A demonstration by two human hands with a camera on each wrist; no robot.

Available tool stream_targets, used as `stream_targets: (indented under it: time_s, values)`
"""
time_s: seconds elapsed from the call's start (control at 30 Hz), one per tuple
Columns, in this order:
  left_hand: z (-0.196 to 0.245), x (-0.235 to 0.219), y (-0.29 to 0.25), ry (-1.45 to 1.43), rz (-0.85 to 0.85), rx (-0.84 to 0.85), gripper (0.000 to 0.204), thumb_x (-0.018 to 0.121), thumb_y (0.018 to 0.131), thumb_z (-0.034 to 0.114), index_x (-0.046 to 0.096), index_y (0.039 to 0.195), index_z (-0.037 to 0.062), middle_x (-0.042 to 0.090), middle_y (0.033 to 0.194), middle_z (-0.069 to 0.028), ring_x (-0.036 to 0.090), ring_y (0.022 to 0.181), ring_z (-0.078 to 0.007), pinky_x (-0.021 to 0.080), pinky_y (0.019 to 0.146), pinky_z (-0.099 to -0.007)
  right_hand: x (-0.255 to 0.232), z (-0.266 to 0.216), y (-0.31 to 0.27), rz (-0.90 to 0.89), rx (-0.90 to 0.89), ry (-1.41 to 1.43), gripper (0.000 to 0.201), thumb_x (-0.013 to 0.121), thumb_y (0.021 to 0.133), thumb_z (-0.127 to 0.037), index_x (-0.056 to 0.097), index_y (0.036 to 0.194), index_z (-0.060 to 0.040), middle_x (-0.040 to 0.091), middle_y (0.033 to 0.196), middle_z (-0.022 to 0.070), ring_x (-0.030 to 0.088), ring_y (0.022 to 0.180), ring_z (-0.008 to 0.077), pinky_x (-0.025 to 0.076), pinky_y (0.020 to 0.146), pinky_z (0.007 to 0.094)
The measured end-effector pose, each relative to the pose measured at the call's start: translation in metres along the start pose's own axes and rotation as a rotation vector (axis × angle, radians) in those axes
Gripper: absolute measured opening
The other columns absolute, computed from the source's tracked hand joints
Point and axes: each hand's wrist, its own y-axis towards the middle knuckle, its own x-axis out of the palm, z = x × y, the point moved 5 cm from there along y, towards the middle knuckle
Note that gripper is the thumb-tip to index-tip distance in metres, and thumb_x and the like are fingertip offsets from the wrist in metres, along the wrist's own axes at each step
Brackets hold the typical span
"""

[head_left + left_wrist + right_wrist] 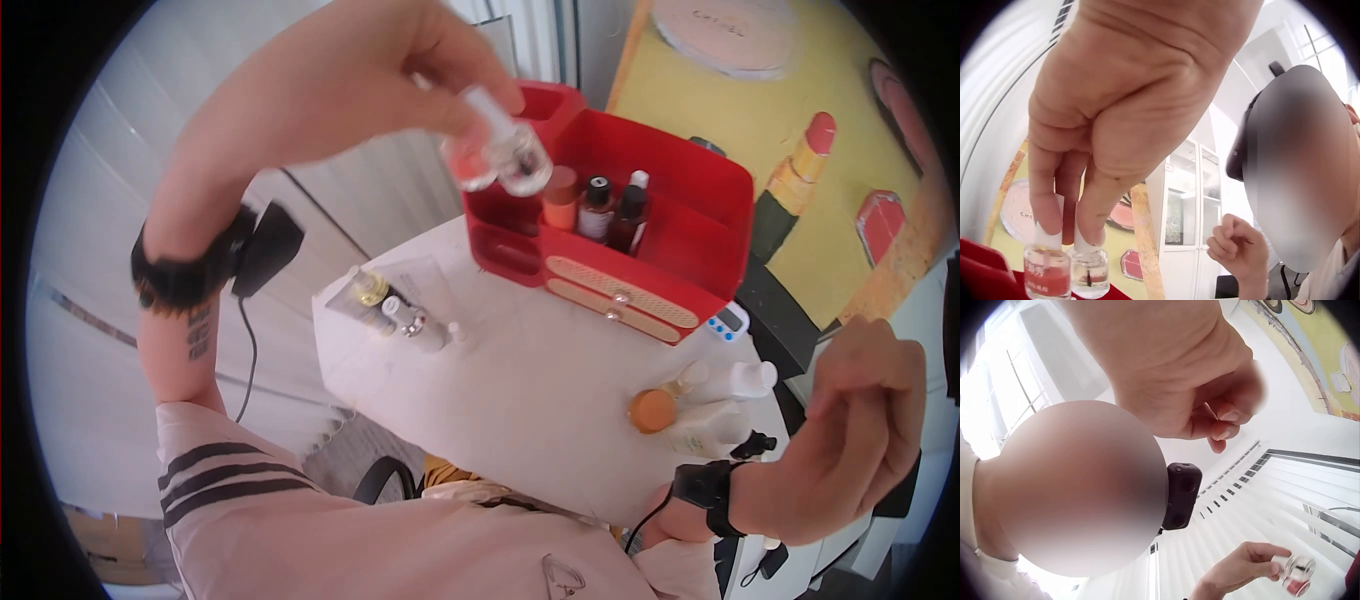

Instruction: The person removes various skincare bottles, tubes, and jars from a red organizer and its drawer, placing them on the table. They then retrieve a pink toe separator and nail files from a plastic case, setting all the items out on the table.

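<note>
My left hand (330,95) pinches two small nail polish bottles by their white caps, above the left end of a red organizer box (690,150). One is a coral-red nail polish bottle (1049,278); beside it hangs a clear nail polish bottle (1092,281). In the box's middle compartment stand an orange bottle (560,200) and two dark bottles with light labels or caps. Raised to the right of the table, my right hand (850,430) is loosely curled with nothing in it. The small left trays of the box lie just below the held bottles.
Several small bottles, including a gold-collared bottle (372,288), lie on a clear pouch at the white table's (520,400) left. An orange-capped jar (652,411) and white bottles stand near its right edge. A yellow painted board (750,120) stands behind the box.
</note>
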Motion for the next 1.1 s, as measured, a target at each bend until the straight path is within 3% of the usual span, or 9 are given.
stream_targets:
  time_s: [0.03, 0.1, 0.2, 0.43, 0.57, 0.63, 1.1]
  values:
    - [-0.001, 0.007, -0.017, -0.004, -0.009, -0.022, 0.021, 0.073, 0.083, -0.002, 0.077, 0.104, -0.0028, 0.076, 0.091, -0.0098, 0.071, 0.081, -0.0128, 0.056, 0.077, -0.0259, 0.001, 0.000, 0.000, -0.015, 0.009, 0.017, 0.019, 0.037, 0.093, -0.007, 0.050, 0.079, -0.0008, 0.038, 0.067, 0.0047, 0.032, 0.065, 0.0119, 0.026, 0.063, 0.0283]
    - [-0.013, 0.025, -0.052, -0.331, -0.053, -0.228, 0.023, 0.075, 0.080, -0.007, 0.078, 0.102, -0.0003, 0.076, 0.090, -0.0090, 0.071, 0.080, -0.0145, 0.056, 0.075, -0.0278, 0.007, 0.001, 0.002, -0.084, 0.071, -0.059, 0.019, 0.038, 0.093, -0.007, 0.049, 0.079, -0.0007, 0.037, 0.067, 0.0045, 0.032, 0.065, 0.0119, 0.026, 0.063, 0.0287]
    - [-0.022, 0.065, -0.097, -0.308, -0.115, -0.169, 0.023, 0.080, 0.079, -0.004, 0.078, 0.101, 0.0021, 0.076, 0.092, -0.0114, 0.072, 0.080, -0.0216, 0.056, 0.073, -0.0322, 0.024, 0.003, 0.004, -0.099, 0.119, -0.105, 0.019, 0.038, 0.094, -0.007, 0.050, 0.080, -0.0005, 0.036, 0.068, 0.0039, 0.031, 0.065, 0.0104, 0.024, 0.062, 0.0268]
    - [-0.041, 0.147, -0.166, -0.379, -0.180, -0.367, 0.022, 0.078, 0.082, 0.000, 0.077, 0.104, 0.0029, 0.074, 0.090, -0.0121, 0.070, 0.079, -0.0276, 0.055, 0.070, -0.0360, 0.040, 0.014, 0.004, -0.110, 0.155, -0.157, 0.021, 0.041, 0.099, -0.010, 0.053, 0.084, -0.0017, 0.038, 0.069, 0.0012, 0.030, 0.063, 0.0066, 0.023, 0.061, 0.0237]
    - [-0.054, 0.186, -0.181, -0.326, -0.117, -0.322, 0.020, 0.076, 0.085, 0.003, 0.076, 0.104, 0.0018, 0.073, 0.091, -0.0144, 0.069, 0.080, -0.0306, 0.055, 0.072, -0.0370, 0.049, 0.016, 0.003, -0.065, 0.158, -0.150, 0.021, 0.043, 0.100, -0.011, 0.056, 0.087, -0.0017, 0.042, 0.071, 0.0010, 0.032, 0.062, 0.0054, 0.024, 0.061, 0.0230]
    - [-0.058, 0.198, -0.182, -0.362, -0.071, -0.413, 0.018, 0.074, 0.084, 0.000, 0.075, 0.101, -0.0005, 0.072, 0.091, -0.0180, 0.068, 0.087, -0.0370, 0.054, 0.078, -0.0431, 0.052, 0.017, 0.002, -0.058, 0.171, -0.079, 0.021, 0.043, 0.101, -0.011, 0.059, 0.089, -0.0010, 0.046, 0.074, 0.0012, 0.034, 0.063, 0.0049, 0.025, 0.061, 0.0227]
    - [-0.077, 0.231, -0.174, -0.315, 0.044, -0.397, 0.020, 0.073, 0.084, 0.001, 0.073, 0.103, 0.0004, 0.071, 0.095, -0.0191, 0.067, 0.091, -0.0385, 0.055, 0.081, -0.0438, 0.054, 0.019, 0.004, -0.153, 0.168, -0.091, 0.020, 0.044, 0.100, -0.008, 0.059, 0.092, 0.0013, 0.054, 0.082, 0.0018, 0.039, 0.064, 0.0051, 0.029, 0.061, 0.0224]
